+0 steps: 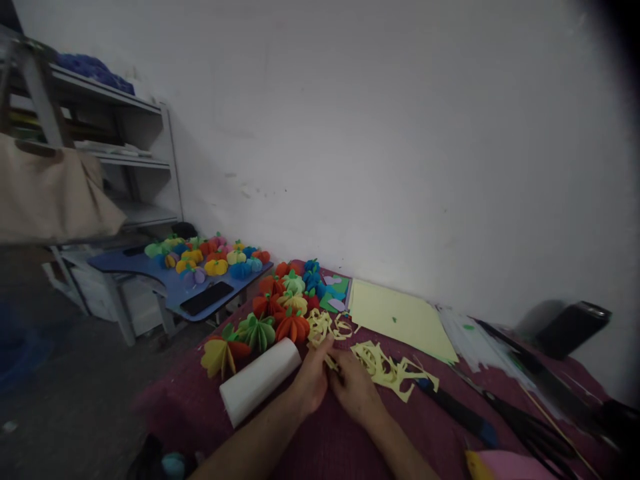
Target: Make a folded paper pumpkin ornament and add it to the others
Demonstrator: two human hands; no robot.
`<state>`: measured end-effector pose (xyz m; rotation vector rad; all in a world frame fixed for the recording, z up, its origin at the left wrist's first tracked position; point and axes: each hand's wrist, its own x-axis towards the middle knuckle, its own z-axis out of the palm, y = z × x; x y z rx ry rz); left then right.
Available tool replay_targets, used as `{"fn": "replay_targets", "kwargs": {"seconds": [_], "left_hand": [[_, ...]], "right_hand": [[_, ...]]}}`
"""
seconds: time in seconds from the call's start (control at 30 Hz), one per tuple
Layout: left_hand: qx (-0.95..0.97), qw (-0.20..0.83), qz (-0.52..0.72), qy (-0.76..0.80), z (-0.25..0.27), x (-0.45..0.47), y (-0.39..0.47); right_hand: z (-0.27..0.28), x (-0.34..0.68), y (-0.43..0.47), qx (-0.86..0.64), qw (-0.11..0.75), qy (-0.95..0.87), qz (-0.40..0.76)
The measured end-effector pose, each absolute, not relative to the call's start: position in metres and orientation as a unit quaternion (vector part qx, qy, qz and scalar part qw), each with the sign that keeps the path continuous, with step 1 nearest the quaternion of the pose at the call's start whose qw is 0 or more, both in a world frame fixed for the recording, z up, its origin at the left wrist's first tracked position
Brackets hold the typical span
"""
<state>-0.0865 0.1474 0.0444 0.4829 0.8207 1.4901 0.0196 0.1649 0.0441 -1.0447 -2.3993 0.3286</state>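
Observation:
My left hand (314, 381) and my right hand (354, 388) meet over the maroon cloth, fingers closed. Between them shows a bit of pale yellow paper (331, 363), mostly hidden by my fingers. Curled yellow paper scraps (324, 325) lie just beyond my left hand. A flat yellow offcut with round holes (383, 367) is to the right of my right hand. Left of my left hand rests a white paper roll (260, 380). Several folded-paper pumpkins stand behind it, among them a green one (256, 332) and an orange one (292, 325).
A stack of yellow sheets (403, 320) lies against the wall. On the right are a dark blue-handled cutter (463, 413), black scissors (520, 420) and white sticks (470, 340). A blue side table (175, 293) holds more paper pumpkins and a black phone (207, 298).

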Motion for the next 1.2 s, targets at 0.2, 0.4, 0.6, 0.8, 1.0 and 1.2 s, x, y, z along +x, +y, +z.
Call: {"fn": "replay_targets", "kwargs": {"seconds": [0.2,0.4,0.6,0.8,1.0,1.2], "left_hand": [[0.116,0.659,0.665,0.332,0.047,-0.102,0.148],[0.098,0.655,0.693,0.284,0.056,-0.108,0.143],[0.116,0.593,0.763,0.229,0.063,-0.114,0.14],[0.09,0.52,0.819,0.224,0.068,-0.121,0.139],[0.099,0.516,0.822,0.218,0.066,-0.12,0.14],[0.104,0.52,0.82,0.217,0.065,-0.12,0.141]], "right_hand": [[0.057,0.024,0.174,-0.387,0.233,-0.881,0.141],[0.057,0.015,0.198,-0.45,0.17,-0.872,0.092],[0.045,-0.012,0.198,-0.47,0.112,-0.875,0.037],[0.041,-0.023,0.203,-0.482,0.046,-0.875,0.002],[0.055,-0.012,0.214,-0.483,0.001,-0.875,-0.014],[0.067,0.011,0.204,-0.452,-0.002,-0.891,-0.04]]}}
